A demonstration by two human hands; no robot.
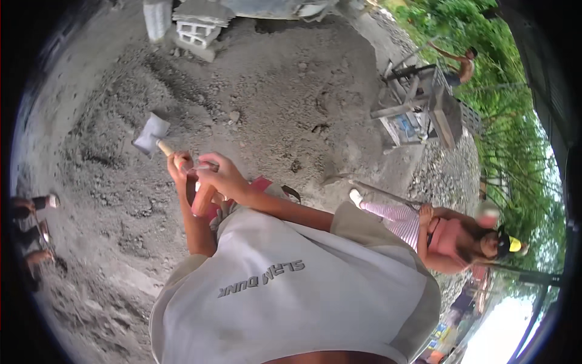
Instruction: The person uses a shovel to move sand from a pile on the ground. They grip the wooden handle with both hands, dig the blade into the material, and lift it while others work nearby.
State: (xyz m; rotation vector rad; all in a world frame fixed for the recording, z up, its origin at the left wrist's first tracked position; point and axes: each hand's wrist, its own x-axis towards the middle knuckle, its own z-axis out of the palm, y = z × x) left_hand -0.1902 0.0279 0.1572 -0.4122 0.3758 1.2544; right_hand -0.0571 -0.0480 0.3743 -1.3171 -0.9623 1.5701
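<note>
The shovel point(159, 138) is held by its wooden handle, left hand point(180, 165) and right hand point(223, 177) both clamped round it near the chest, blade kept low over the grey sand heap point(285, 85) for reach. Concrete blocks point(197, 27) and a wooden frame point(418, 97) are noted beyond; outdoors.

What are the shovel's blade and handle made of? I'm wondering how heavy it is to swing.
The shovel blade looks like metal: flat, pale grey, dull, with a squared edge. The handle looks like bare wood, tan and matte, though only a short stretch shows above the left hand and right hand gripping it. The grey ground it points at looks like loose sand or gravel mix.
</note>
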